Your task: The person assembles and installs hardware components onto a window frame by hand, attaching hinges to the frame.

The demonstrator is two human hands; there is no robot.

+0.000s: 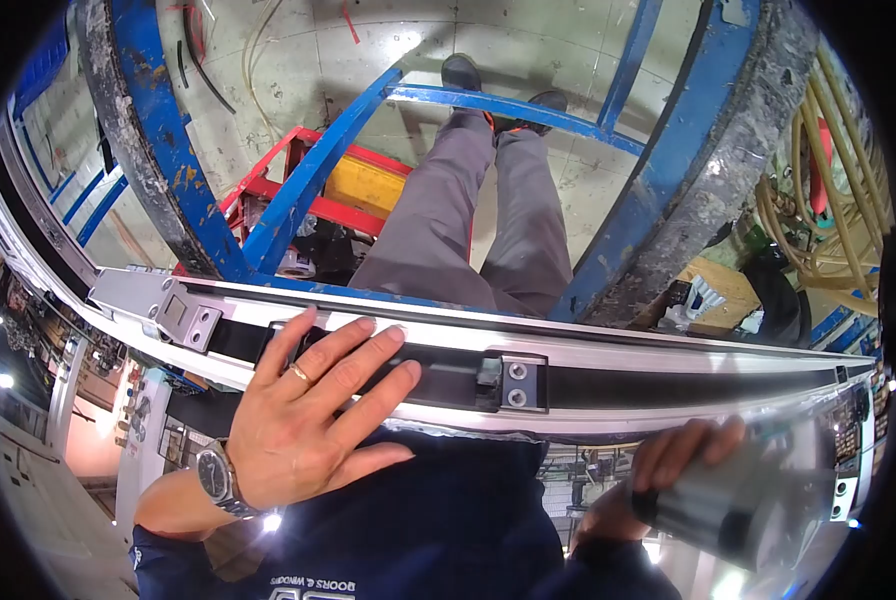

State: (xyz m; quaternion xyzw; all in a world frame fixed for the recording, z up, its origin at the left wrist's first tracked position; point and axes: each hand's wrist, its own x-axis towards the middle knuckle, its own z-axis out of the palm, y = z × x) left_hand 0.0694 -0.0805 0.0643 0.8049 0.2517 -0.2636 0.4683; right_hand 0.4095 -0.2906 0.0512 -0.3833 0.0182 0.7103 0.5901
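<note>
My left hand [313, 415], wearing a ring and a wristwatch, lies palm down across a long white metal profile [448, 338] with a black channel. Its fingers are spread and stretched over the channel, hiding part of it. Right of the fingertips, a black fitting with two screws [517, 384] sits in the channel. A silver metal bracket [183, 315] is fixed near the profile's left end. At lower right, my right hand [688, 452] is wrapped round a grey-and-black, roughly cylindrical object [733, 500]. Motion blur hides its exact kind.
Blue steel stand legs [658, 180] rise on both sides, joined by a blue crossbar [508, 103]. A red metal frame [268, 190] with a yellow panel stands below on the left. Coiled hose [828, 190] and a cardboard box [718, 295] are at right.
</note>
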